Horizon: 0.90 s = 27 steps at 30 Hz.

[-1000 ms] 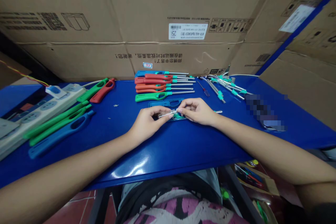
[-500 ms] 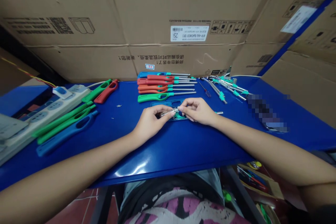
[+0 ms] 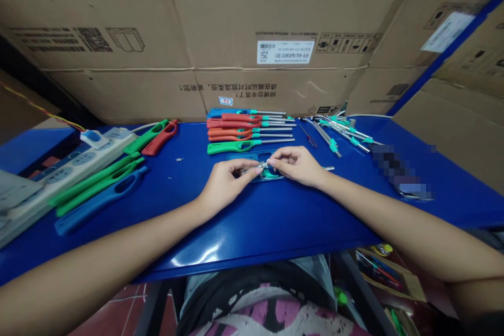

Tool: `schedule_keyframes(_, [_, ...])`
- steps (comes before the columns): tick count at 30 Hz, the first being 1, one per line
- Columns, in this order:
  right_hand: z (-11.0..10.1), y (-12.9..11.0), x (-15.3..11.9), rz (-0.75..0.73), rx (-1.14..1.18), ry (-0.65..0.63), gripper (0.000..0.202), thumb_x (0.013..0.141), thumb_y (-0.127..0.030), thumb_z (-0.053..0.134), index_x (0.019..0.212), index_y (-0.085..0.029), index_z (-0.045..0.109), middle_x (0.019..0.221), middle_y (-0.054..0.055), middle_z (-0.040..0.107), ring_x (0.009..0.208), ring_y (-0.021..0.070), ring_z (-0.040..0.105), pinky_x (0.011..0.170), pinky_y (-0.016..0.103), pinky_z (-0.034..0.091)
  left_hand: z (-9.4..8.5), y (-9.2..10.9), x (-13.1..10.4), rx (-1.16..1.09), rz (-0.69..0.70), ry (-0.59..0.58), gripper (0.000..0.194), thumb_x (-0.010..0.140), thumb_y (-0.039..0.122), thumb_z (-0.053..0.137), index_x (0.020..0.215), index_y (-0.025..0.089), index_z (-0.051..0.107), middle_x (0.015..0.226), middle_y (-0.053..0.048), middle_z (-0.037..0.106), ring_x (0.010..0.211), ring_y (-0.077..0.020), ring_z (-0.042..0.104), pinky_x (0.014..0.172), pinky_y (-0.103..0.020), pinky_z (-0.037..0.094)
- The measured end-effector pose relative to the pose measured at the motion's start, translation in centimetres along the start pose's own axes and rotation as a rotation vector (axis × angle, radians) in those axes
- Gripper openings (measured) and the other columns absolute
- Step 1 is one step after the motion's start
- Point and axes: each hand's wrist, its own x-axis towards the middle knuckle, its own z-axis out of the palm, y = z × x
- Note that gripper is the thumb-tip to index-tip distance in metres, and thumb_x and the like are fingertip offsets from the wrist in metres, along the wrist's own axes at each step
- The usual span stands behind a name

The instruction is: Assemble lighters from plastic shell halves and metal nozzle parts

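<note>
Near the middle of the blue table, my left hand (image 3: 230, 181) pinches a small silvery part (image 3: 260, 166). My right hand (image 3: 297, 166) touches the same spot from the right, thumb and fingertips pinched at the part's end; what they grip is too small to name. Under both hands lies a blue handle shell (image 3: 240, 157) with teal pieces and thin wires, partly covered by the fingers. A metal tip (image 3: 328, 168) sticks out to the right, beyond my right hand. Just behind are several long-nosed lighters, a green one (image 3: 228, 147) nearest.
Green, red and blue handles (image 3: 104, 200) lie at left beside a white power strip (image 3: 66, 170). Metal tubes with teal ends (image 3: 334, 143) and a small screwdriver (image 3: 309, 136) are at back right, near a blurred dark object (image 3: 394, 165). A cardboard box (image 3: 220, 21) stands behind.
</note>
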Motion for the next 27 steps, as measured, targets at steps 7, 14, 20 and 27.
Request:
schedule_keyframes(7, [0.2,0.1,-0.3,-0.039,-0.037,0.044,0.041,0.072,-0.053,0.077,0.077,-0.013,0.067,0.064,0.001,0.061,0.053,0.0081,0.049,0.05,0.022,0.036,0.1,0.2,-0.1,-0.026,0.019,-0.002,0.033,0.079,0.044,0.077,0.096,0.016,0.079,0.09,-0.007,0.08,0.075,-0.0201,0.071,0.065,-0.028,0.053])
schedule_keyframes(14, [0.3,0.1,-0.1,-0.066,-0.073,0.024,0.034,0.075,-0.046,0.076,0.074,-0.013,0.068,0.061,0.0,0.061,0.048,0.0064,0.047,0.045,0.021,0.035,-0.1,0.2,0.0,-0.009,0.025,-0.039,0.028,0.081,0.039,0.077,0.097,0.016,0.08,0.093,-0.006,0.08,0.079,-0.0211,0.073,0.069,-0.028,0.055])
schedule_keyframes(20, [-0.1,0.2,0.2,-0.066,-0.019,0.053,0.039,0.075,-0.051,0.077,0.084,-0.014,0.07,0.051,-0.003,0.058,0.036,0.0057,0.043,0.035,0.021,0.031,-1.0,0.5,0.2,0.226,0.18,-0.054,0.026,0.087,0.04,0.071,0.101,0.02,0.079,0.097,-0.005,0.079,0.087,-0.0216,0.069,0.079,-0.034,0.054])
schedule_keyframes(27, [-1.6,0.4,0.8,-0.107,0.056,0.123,0.038,0.081,-0.053,0.073,0.089,-0.016,0.07,0.071,0.0,0.067,0.037,0.0039,0.044,0.034,0.022,0.034,-2.5,0.2,0.7,0.551,0.343,-0.093,0.02,0.086,0.036,0.074,0.101,0.023,0.079,0.092,-0.004,0.074,0.087,-0.0218,0.062,0.083,-0.036,0.049])
